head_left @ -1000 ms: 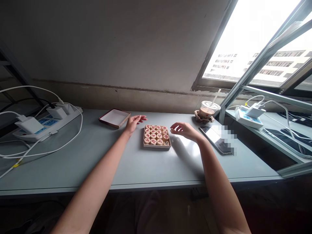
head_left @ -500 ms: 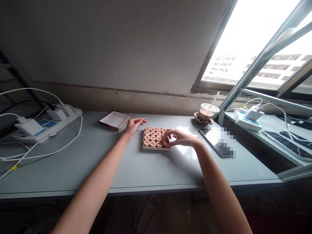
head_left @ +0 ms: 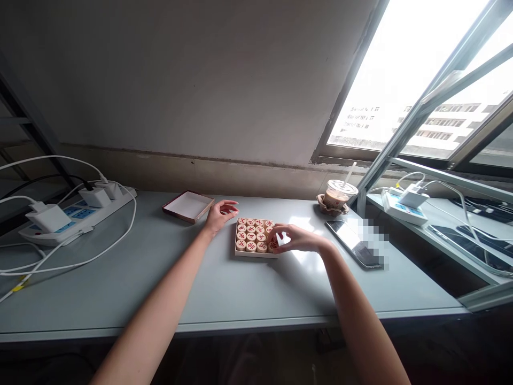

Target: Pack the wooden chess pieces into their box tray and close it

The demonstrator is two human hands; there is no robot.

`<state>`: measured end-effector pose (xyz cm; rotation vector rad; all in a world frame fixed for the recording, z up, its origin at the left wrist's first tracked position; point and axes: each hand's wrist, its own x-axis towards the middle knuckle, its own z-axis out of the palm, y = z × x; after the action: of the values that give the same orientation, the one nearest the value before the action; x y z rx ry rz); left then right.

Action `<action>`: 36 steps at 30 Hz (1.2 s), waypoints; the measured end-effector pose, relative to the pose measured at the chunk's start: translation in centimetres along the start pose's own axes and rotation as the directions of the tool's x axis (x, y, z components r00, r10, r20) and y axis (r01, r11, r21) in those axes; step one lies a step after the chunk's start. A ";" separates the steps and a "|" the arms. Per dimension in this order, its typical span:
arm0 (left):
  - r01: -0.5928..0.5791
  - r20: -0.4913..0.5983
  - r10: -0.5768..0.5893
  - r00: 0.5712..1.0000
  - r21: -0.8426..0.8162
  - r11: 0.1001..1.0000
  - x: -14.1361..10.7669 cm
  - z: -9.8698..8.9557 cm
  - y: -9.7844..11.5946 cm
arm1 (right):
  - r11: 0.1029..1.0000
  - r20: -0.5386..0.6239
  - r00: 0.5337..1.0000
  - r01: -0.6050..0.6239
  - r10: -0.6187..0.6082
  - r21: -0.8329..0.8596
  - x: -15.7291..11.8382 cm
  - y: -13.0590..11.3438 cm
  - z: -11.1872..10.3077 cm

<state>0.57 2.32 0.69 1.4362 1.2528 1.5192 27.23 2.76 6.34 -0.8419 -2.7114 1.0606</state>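
A shallow white box (head_left: 255, 255) sits mid-desk, filled with rows of round wooden pieces (head_left: 250, 236) that bear red characters. At its right front corner, my right hand (head_left: 294, 238) has thumb and fingers curled round a piece, partly covering it. That piece sits in or just at the corner of the box. To the left of the box, my left hand (head_left: 221, 215) hovers with its fingers apart and holds nothing. Just behind and left of it lies an open box lid (head_left: 188, 205), dark red outside and pale inside.
On the grey desk (head_left: 224, 299), a phone (head_left: 355, 245) and an iced drink (head_left: 335, 197) in a cardboard holder stand right. A power strip (head_left: 84, 213) with chargers and loose white cables lies left; another strip (head_left: 403, 207) is on the right shelf.
The whole view has shifted slightly. My left hand's fingers have spread further apart. My right hand stays at the box's front right corner, its fingers now nearer the corner piece.
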 end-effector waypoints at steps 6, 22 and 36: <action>0.030 -0.047 -0.031 0.998 -0.009 1.000 0.0 0.1 -0.2 | 1.000 -0.064 0.998 -0.023 0.024 0.012 0.4 -0.3 0.3; 0.052 -0.093 -0.061 0.994 -0.093 0.994 0.5 -0.1 -1.7 | 1.000 -0.185 0.983 0.013 -0.010 0.015 1.1 -1.2 1.3; -0.027 0.046 0.027 0.999 0.001 1.000 -0.1 -0.2 0.0 | 0.994 -0.341 0.934 -0.088 0.107 0.072 0.9 0.5 0.7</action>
<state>0.43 2.24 0.65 1.4866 1.2125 1.4950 26.47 3.17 5.38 -1.0517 -2.3607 0.9005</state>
